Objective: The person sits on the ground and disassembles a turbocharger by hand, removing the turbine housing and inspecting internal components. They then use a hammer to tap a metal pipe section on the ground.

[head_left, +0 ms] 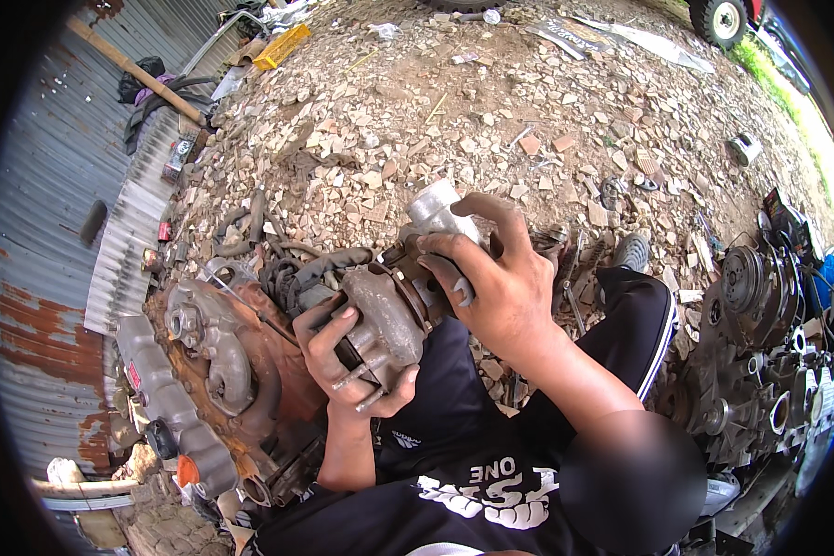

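A grimy metal turbocharger (380,310) with studs at its lower end is held over my lap, tilted up toward the right. My left hand (347,361) cradles its lower housing, fingers curled round it. My right hand (505,278) is wrapped over the upper end, at the pale aluminium housing (431,204), with a spanner (459,283) under its fingers against the middle section; part of the spanner is hidden by those fingers.
Left lie a long grey engine cover (162,398) and a manifold (222,361) beside a corrugated wall (37,278). Dark hoses (292,278) sit beyond my left hand. Engine parts (751,389) crowd the right. Broken-tile rubble (463,120) covers the ground, with a wheel (718,18) behind.
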Demonstrator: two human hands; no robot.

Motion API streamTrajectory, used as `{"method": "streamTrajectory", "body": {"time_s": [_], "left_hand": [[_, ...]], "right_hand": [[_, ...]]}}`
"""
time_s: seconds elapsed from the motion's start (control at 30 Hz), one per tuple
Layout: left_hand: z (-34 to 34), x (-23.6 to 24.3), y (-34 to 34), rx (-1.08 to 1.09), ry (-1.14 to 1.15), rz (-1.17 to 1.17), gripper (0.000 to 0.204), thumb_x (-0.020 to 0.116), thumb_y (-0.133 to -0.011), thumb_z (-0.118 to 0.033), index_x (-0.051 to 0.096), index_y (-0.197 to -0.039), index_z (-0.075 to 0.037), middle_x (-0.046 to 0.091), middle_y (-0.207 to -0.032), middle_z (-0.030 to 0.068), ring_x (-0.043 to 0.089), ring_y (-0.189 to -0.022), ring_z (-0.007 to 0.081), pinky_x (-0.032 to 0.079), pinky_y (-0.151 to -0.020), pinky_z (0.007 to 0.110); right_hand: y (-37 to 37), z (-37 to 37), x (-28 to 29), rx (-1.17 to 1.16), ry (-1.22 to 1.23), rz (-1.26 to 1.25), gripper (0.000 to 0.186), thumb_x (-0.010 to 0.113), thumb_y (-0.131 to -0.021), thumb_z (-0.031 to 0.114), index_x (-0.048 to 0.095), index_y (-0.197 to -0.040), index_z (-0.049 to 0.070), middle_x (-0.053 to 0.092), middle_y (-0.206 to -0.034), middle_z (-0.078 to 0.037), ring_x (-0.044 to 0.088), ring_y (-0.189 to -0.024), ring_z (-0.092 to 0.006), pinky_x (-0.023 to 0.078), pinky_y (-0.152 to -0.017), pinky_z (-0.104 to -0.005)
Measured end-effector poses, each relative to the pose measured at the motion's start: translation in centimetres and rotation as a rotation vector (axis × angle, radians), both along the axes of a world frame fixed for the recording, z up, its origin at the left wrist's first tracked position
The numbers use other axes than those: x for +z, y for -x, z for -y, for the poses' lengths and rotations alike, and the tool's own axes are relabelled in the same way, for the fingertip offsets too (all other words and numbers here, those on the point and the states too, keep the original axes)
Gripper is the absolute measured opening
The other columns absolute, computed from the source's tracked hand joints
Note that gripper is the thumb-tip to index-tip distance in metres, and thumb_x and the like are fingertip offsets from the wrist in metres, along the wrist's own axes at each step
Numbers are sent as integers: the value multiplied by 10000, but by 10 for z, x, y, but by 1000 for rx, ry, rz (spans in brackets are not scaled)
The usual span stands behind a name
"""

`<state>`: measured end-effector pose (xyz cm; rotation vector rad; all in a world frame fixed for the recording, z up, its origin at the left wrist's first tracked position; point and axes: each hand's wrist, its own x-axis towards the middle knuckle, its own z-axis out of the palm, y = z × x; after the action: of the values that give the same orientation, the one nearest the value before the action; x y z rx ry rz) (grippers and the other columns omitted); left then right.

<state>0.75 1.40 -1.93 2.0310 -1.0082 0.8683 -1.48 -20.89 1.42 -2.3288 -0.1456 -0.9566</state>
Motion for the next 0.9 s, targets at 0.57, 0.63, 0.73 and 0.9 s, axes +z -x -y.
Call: {"method": "streamTrajectory", "body": {"time_s": [0.57,0.63,0.73,0.9], "left_hand": [[0,2,2,-18,34,-31,796,767,-779,-512,539,-1349,-5,522,-1283,112,539,-1108,398,507,-928,514],[-1,2,3,-10,41,-53,798,769,-776,-514,541,-1346,-5,524,-1281,113,538,-1111,398,507,-931,515],[1,1,2,-10,47,-48,795,772,-771,-518,543,-1333,-4,532,-1262,131,538,-1113,395,508,-931,516],[0,2,0,-18,11,-1,796,776,-763,-521,540,-1320,-5,531,-1252,156,545,-1104,394,512,-926,512]], "right_hand": [[-3,-2,-1,-22,31,60,416,828,-707,160,780,-1117,212,602,-1335,-71,737,-821,-228,589,-608,-342],[-5,-5,-1,-46,27,77,309,856,-755,155,807,-1054,216,620,-1287,-72,685,-731,-184,558,-570,-326],[-6,-4,-1,-38,41,96,264,862,-788,146,819,-1038,215,629,-1264,-70,658,-693,-164,549,-565,-322],[-6,-4,2,-39,34,71,355,834,-759,152,780,-1108,188,631,-1261,-76,707,-763,-195,564,-587,-328]]}}
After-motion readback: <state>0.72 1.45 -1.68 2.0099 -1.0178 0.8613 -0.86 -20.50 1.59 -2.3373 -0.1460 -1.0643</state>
